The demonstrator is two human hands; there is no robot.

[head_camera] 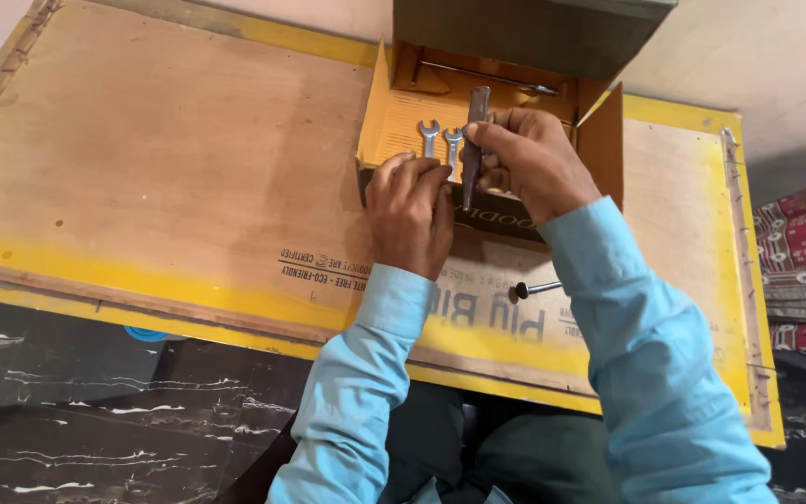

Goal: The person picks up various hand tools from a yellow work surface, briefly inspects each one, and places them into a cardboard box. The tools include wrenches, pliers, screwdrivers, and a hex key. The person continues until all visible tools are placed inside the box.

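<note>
Plywood, pale brown with yellow-painted edges, forms a large flat board (142,159) that fills most of the view and lies over a dark marbled floor (67,420). At twelve o'clock on the board sits an open cardboard box (599,140) with a yellow inside and its flaps raised. Both of the person's hands, in light blue sleeves, meet at the box's near wall. The right hand (534,163) is closed around a long dark metal tool (471,149), held almost upright with its tip pointing down toward six o'clock over the box edge. The left hand (410,210) rests curled on the box's near rim, fingers bent over the edge; whether it grips anything cannot be told. Just beyond its fingertips, at twelve o'clock from them, two small silver open-ended spanners (440,140) lie side by side inside the box. A thin metal rod (487,77) lies across the back of the box. At five o'clock from the hands, a dark round-headed bolt (534,290) lies on the board.
</note>
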